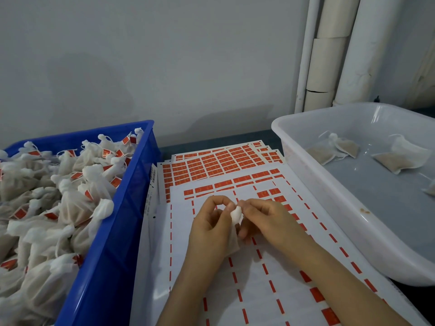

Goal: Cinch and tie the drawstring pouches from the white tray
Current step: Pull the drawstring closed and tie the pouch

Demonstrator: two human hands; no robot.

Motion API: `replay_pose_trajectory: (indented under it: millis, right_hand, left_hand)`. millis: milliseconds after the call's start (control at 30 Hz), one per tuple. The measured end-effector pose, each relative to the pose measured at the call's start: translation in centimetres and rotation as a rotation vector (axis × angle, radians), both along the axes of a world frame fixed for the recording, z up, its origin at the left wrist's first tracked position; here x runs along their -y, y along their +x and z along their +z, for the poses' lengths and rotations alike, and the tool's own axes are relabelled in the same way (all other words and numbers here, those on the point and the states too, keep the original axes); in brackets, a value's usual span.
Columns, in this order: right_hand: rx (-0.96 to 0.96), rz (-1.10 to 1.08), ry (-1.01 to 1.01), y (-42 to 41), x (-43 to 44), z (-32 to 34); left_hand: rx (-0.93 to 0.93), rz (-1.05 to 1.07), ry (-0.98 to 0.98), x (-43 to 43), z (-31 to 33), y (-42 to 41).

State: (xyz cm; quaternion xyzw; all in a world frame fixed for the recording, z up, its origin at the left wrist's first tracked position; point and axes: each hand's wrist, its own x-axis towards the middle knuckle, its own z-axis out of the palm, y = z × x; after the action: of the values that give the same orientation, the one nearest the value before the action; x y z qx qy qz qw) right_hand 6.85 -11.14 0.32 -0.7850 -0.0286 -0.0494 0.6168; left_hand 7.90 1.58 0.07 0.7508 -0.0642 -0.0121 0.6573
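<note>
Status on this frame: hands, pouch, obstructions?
Left hand, right hand both pinch one pouch at its neck, above the label sheets. Few loose pouches in white tray; blue crate full. Nothing blocking.

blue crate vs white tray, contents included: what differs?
1. Fill: the blue crate brims with heaped pouches. The white tray holds a few flat pouches, lying apart.
2. Tags: the heaped pouches carry red tags. None show on the flat pouches.
3. Side: the blue crate sits left of the label sheets, the white tray right.
Shared: both hold white fabric pouches with brownish filling.
</note>
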Motion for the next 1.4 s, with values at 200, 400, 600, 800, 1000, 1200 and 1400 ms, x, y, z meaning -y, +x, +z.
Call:
replay_pose_trajectory:
  millis: [200,400,600,800,1000,1200,1400]
  right_hand:
    - [-0.089,0.026,-0.013,0.0,1.2,0.4]
    - [-0.065,0.086,-0.016,0.1,1.4,0.4]
    - [-0.04,0.016,-0.01,0.0,1.3,0.4]
    - [-0.53,-0.049,0.134,1.2,1.3,1.1]
    - [-0.429,0.026,0.947,0.0,1.4,0.4]
    - [-0.379,0.186,1.35,0.2,1.2,0.8]
    - [-0.349,0.147,1.324,0.7,1.6,1.0]
  left_hand:
    - [-0.01,0.016,0.061,-0.2,0.0,0.0]
    - [-0.104,0.009,-0.073,-0.1,0.2,0.0]
    - [-0.193,-0.01,-0.138,-0.2,0.5,0.0]
    - [-0.234,-0.008,-0.138,-0.2,0.8,-0.3]
    - [-0.213,-0.064,-0.203,0.3,1.1,-0.4]
    - [-0.196,0.01,-0.183,0.4,0.6,-0.3]
    - [-0.125,-0.009,-0.125,0.3,0.4,-0.3]
